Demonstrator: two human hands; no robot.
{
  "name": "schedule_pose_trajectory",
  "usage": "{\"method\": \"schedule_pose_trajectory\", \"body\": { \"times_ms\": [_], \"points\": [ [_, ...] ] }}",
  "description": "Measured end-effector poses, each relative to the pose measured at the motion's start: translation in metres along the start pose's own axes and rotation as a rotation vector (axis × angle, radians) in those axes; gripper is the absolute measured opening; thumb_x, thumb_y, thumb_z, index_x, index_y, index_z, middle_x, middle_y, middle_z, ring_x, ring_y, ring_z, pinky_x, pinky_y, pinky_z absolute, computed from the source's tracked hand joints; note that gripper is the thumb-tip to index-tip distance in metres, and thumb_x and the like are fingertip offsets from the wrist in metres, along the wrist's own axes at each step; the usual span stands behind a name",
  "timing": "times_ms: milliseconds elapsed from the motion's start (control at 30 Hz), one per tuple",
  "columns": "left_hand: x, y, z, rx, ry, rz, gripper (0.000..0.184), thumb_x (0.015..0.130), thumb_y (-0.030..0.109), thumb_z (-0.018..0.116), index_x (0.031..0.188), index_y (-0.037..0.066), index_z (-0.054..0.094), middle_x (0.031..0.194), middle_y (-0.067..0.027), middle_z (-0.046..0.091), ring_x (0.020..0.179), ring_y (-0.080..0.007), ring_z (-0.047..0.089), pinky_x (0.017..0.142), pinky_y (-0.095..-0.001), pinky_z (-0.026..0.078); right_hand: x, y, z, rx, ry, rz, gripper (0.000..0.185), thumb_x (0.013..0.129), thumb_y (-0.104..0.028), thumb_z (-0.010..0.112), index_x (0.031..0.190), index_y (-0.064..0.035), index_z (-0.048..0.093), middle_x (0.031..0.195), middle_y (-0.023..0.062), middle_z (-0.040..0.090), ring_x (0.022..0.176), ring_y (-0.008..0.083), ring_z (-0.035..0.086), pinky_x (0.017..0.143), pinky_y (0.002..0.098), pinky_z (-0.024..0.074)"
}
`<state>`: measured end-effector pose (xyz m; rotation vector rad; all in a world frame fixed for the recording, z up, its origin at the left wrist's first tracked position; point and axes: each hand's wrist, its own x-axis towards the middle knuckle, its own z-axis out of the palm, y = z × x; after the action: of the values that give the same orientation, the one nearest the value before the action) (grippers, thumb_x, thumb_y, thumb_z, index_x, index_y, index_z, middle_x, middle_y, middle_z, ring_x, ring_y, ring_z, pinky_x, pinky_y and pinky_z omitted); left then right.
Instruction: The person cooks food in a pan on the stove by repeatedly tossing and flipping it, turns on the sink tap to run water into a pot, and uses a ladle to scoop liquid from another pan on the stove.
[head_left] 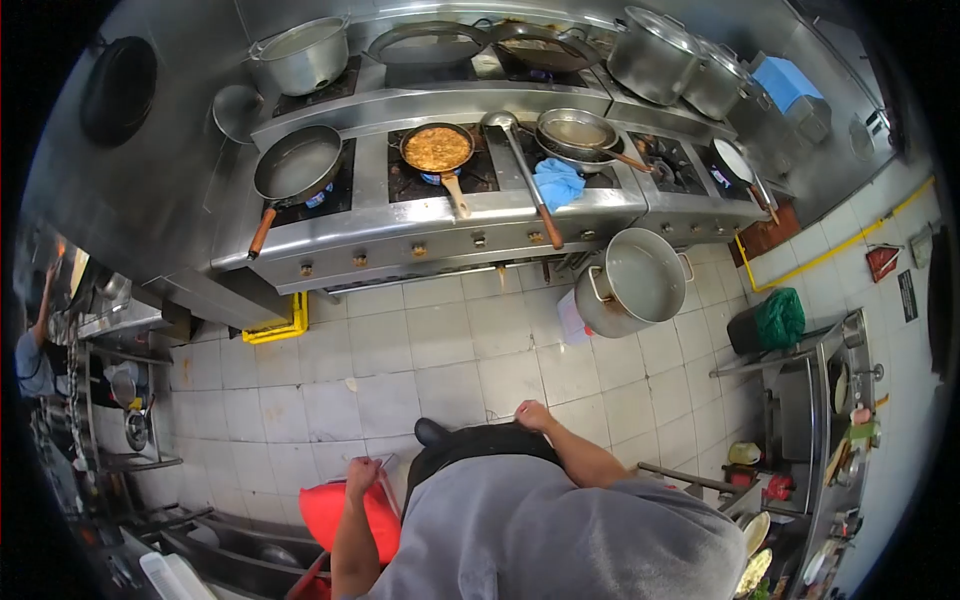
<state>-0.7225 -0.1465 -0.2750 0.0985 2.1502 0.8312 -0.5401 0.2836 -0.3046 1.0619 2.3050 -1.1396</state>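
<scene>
Single view, worn on person's head: looked forward and steeply down, wide lens bowing edges into black corners. Grey shirt (580, 530) filled near side, very close; left hand (365, 472) and right hand (536, 414) lay just beyond; tiled floor (420, 340) spanned middle; stove (440, 228) crossed far side, well apart from lens.

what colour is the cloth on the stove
The cloth is blue, best seen in the head view, the only one here.

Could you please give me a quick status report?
Left hand at red object, contact unclear. Right hand by black trousers, grip unclear. Possible obstacle: large pot in front of stove.
</scene>
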Motion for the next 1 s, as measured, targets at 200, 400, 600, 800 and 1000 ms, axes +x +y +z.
{"method": "schedule_pose_trajectory", "body": {
  "times_ms": [200,400,600,800,1000],
  "points": [
    [-0.011,0.028,0.095,-0.008,-0.131,-0.046,0.03,0.071,0.027,0.056,0.077,-0.002,0.059,0.068,-0.0147,0.06,0.059,-0.0196,0.058,0.055,-0.0311,0.045,-0.026,0.049,-0.028,0.099,-0.122,-0.117,0.017,0.07,-0.02,0.055,0.075,-0.004,0.059,0.062,0.0084,0.058,0.053,0.0158,0.055,0.046,0.0292,0.0448],
    [-0.046,0.105,0.142,0.459,0.003,0.075,0.028,0.075,0.023,0.045,0.084,0.001,0.059,0.085,-0.0219,0.058,0.084,-0.0361,0.055,0.075,-0.0392,0.044,-0.057,0.166,-0.075,0.545,0.106,0.205,0.014,0.074,-0.018,0.053,0.077,-0.0044,0.057,0.06,0.0067,0.054,0.048,0.0133,0.051,0.037,0.0259,0.0403],
    [-0.038,0.112,0.156,0.282,-0.175,-0.065,0.024,0.072,0.022,0.049,0.081,0.003,0.06,0.078,-0.0179,0.06,0.078,-0.0332,0.057,0.07,-0.0382,0.045,-0.094,0.33,-0.055,0.421,0.1,0.229,0.012,0.073,-0.014,0.051,0.064,-0.0049,0.052,0.052,0.0033,0.048,0.042,0.0106,0.044,0.034,0.0244,0.0361],
    [-0.041,0.122,0.19,0.616,-0.06,0.261,0.024,0.071,0.024,0.051,0.079,0.003,0.059,0.076,-0.0163,0.06,0.075,-0.0322,0.057,0.066,-0.0376,0.046,-0.133,0.353,-0.032,0.519,0.001,0.374,0.015,0.072,-0.013,0.05,0.059,-0.0067,0.049,0.051,0.004,0.047,0.041,0.0118,0.044,0.034,0.0263,0.0356],
    [-0.054,0.157,0.192,0.361,0.028,0.165,0.024,0.07,0.025,0.054,0.077,0.003,0.059,0.071,-0.0141,0.06,0.071,-0.0298,0.058,0.065,-0.0361,0.046,-0.07,0.348,-0.011,0.112,-0.145,0.017,0.015,0.07,-0.012,0.05,0.058,-0.0017,0.05,0.049,0.0072,0.048,0.041,0.0152,0.046,0.035,0.0292,0.0381]
  ]
}}
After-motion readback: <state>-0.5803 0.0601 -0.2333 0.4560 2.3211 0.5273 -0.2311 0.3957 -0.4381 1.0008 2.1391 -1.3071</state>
